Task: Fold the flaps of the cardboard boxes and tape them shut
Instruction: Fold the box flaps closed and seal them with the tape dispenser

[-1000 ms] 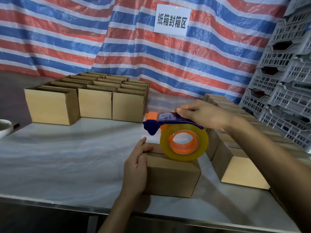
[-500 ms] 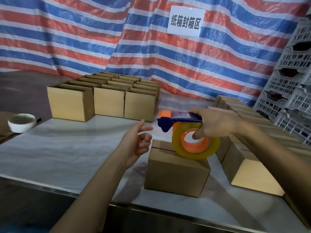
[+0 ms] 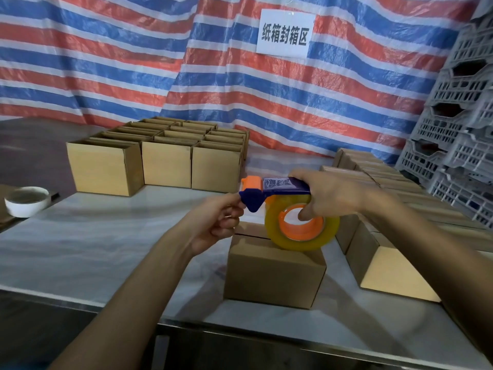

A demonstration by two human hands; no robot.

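Gripping right hand (image 3: pixel 329 200): curled round tape dispenser (image 3: pixel 277 186) handle, above the box (image 3: pixel 272 273).
Left hand (image 3: pixel 213 222): pinches the dispenser's blue nose, above the box's left edge.
Box: near table (image 3: pixel 106 236) edge, flaps down, seam looks untaped.
Handling: likely light, hollow; flaps yield, so steady by side walls.
Open boxes (image 3: pixel 165 164): well behind the box.

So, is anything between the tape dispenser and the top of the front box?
Nothing visible. The tape dispenser, gripped by the right hand, hangs over the closed flaps of the box; the left hand pinches its blue nose, beside the box.
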